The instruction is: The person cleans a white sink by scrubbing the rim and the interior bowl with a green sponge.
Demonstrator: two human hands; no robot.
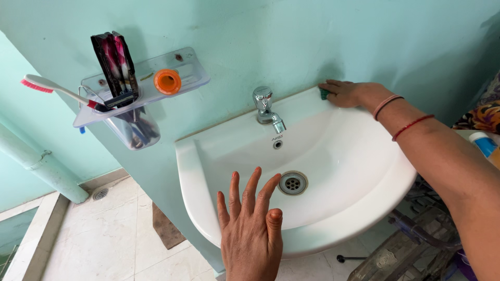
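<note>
The white basin [359,177] filled the middle of the view, fixed to a pale green wall [312,36], its long axis running left to right, and the drain [292,182] sat low in the bowl. The chrome tap [266,108] stood at the back rim, spout pointing toward the person.

And there was the right hand [346,92], reached right across to the far back corner of the rim, to the right of the tap, where rim met wall. Its fingers [331,85] lay flat and pressed together, pointing left, clamped down on a small green scrub pad [324,94]; only a sliver of the pad peeked out at the fingertips. Two thin red bangles [398,112] ringed that wrist.

The left hand [251,229] hovered over the near rim, palm down, fingers [252,187] spread wide and holding nothing, well apart from the pad. So the right hand was the one on it, and the pad lay up and to the right of the empty hand.

Off to the left, a clear wall shelf [190,78] carried an orange cap [167,81] and a toothbrush [52,88].
</note>
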